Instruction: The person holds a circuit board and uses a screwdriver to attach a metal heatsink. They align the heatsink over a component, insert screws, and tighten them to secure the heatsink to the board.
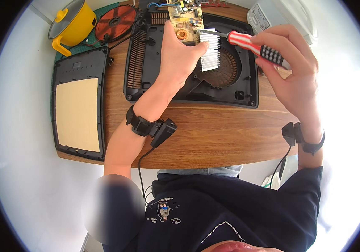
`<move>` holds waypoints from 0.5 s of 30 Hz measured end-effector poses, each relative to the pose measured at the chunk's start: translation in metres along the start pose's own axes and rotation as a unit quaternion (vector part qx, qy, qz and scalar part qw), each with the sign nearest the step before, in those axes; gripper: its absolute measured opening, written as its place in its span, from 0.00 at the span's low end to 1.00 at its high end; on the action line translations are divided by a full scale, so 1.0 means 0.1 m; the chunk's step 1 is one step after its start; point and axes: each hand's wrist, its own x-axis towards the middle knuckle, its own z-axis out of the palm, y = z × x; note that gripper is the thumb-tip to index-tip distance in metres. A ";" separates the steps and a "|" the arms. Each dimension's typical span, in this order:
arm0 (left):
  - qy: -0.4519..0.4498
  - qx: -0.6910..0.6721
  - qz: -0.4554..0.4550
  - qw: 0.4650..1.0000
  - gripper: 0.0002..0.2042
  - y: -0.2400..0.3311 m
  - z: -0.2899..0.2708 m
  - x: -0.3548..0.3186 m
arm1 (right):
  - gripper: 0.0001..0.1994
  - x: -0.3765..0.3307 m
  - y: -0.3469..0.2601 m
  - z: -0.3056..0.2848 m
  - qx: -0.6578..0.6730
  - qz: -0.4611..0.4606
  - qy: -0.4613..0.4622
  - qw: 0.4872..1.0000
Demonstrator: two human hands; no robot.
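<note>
Already the cooker is well taken apart, as far as I can judge. Its black top cover [79, 103], with a beige panel in the middle, lies face down at the left edge of the wooden table [213, 134], and the red copper coil [115, 23] rests apart near the far left corner, beside a yellow pot [73, 23] with a grey lid. The black bottom shell [146, 63] stands open at the far middle of the table, and the round fan grille inside it is bare. The left hand [178, 56] holds the circuit board [184, 19] with its ribbed silver heat sink [210, 50] lifted above the shell, near the far edge; the fingers are closed around the lower side of the board, the thumb pressing near the heat sink. The right hand [291, 69] grips a screwdriver [247, 44] with a red-and-white striped handle, the fingers wrapped tight on the black part, and the metal tip touches the top of the heat sink. So the opening and the removing of the coil seem done, and the work on the board seems to be the step in hand; whether screws remain there I cannot tell. A white appliance [281, 17] sits at the far right corner.
</note>
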 end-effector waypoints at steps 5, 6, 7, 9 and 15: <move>0.000 0.009 0.011 1.000 0.25 -0.04 0.00 0.01 | 0.19 0.05 -0.09 0.06 0.021 0.016 0.024 0.999; 0.000 0.001 0.009 1.000 0.25 -0.03 -0.01 0.01 | 0.19 0.06 -0.12 0.07 0.025 0.028 0.043 0.998; 0.001 0.005 0.007 1.000 0.25 -0.02 -0.01 0.01 | 0.19 0.05 -0.14 0.05 0.017 0.093 0.013 0.995; 0.002 0.012 0.002 1.000 0.25 0.00 -0.01 0.00 | 0.18 0.03 -0.16 0.02 0.003 0.172 -0.027 0.985; 0.006 0.010 0.019 1.000 0.25 -0.01 -0.01 0.01 | 0.14 -0.02 -0.01 0.07 0.014 0.021 0.032 0.999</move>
